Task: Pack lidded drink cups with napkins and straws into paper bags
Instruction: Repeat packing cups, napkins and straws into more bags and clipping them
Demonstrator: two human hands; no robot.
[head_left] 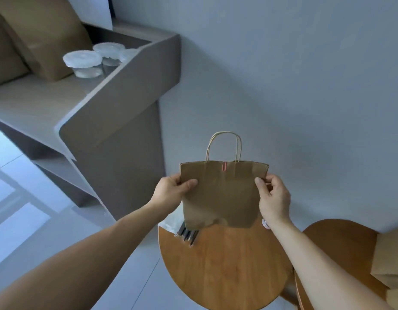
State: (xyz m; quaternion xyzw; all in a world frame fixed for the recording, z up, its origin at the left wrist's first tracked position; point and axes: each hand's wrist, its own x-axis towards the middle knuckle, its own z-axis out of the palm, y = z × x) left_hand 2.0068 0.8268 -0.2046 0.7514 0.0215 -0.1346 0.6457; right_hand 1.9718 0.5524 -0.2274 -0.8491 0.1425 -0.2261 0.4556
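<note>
A: What could go wrong?
B: The paper bag is flat, its top seemingly held by a red paper clip; tug your hands apart and the paper may tear.
A: Where is it?
B: Between them: your left hand and right hand each pinch a side edge, above the round table.

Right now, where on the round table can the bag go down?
The near half of the round table is bare, between the two forearms. Its far left edge is crowded: black straws on a white packet, under the paper bag.
</note>
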